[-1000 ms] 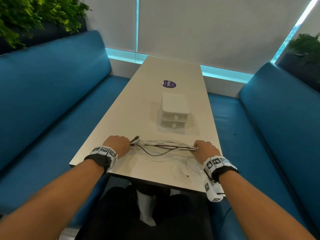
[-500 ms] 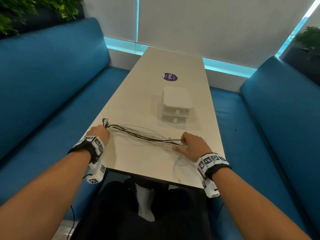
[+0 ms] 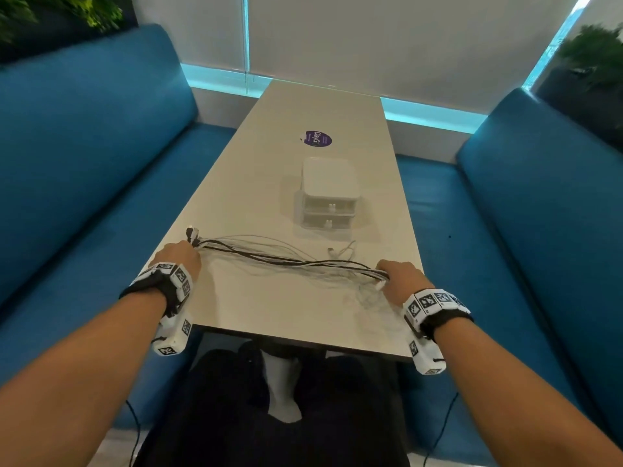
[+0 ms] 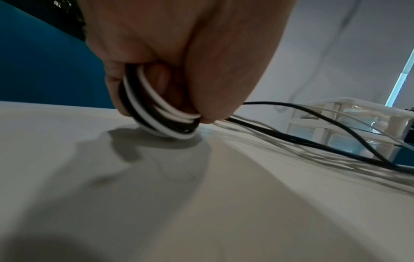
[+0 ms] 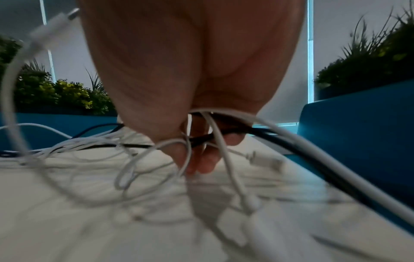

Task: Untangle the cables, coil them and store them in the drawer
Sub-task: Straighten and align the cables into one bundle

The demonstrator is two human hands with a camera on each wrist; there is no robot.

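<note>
A bundle of black and white cables [image 3: 290, 261] is stretched across the near end of the table [image 3: 256, 311]. My left hand [image 3: 180, 256] grips one end of the bundle near the table's left edge; in the left wrist view the cables [image 4: 156, 113] curve through its curled fingers. My right hand [image 3: 399, 276] grips the other end, and the right wrist view shows cables [image 5: 215, 131] passing between its fingers, with loose white loops hanging below. A white plug end [image 3: 332, 252] lies loose on the table. The small white drawer unit [image 3: 328, 197] stands beyond, both drawers closed.
A purple round sticker [image 3: 318, 139] sits farther up the table. Blue bench seats [image 3: 84, 163] run along both sides. Potted plants [image 3: 593, 62] stand behind the backrests. My dark-clothed legs are under the table's near edge.
My hands have drawn apart, the left toward the table's left edge and the right back to the right, pulling the cable bundle out longer and straighter.
</note>
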